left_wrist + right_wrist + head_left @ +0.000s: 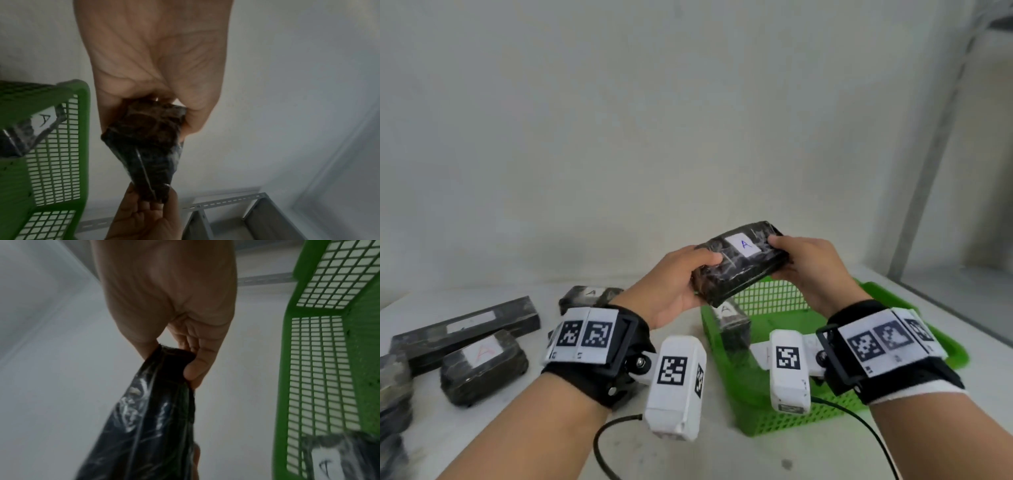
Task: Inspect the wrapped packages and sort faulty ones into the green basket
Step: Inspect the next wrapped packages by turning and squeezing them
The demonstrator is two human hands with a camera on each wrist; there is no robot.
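Note:
A black wrapped package with a white label marked with a blue A is held in the air above the green basket. My left hand grips its near left end, thumb on top. At the far right end my right hand grips it the same way. The left wrist view shows the package end-on between both hands. The right wrist view shows its shiny wrap pinched by my fingers. Another package with a black A label lies inside the basket.
Several black wrapped packages lie on the white table at the left: a long bar, one with a red A label, and one behind my left wrist. A wall stands behind. A grey metal rack rises at the right.

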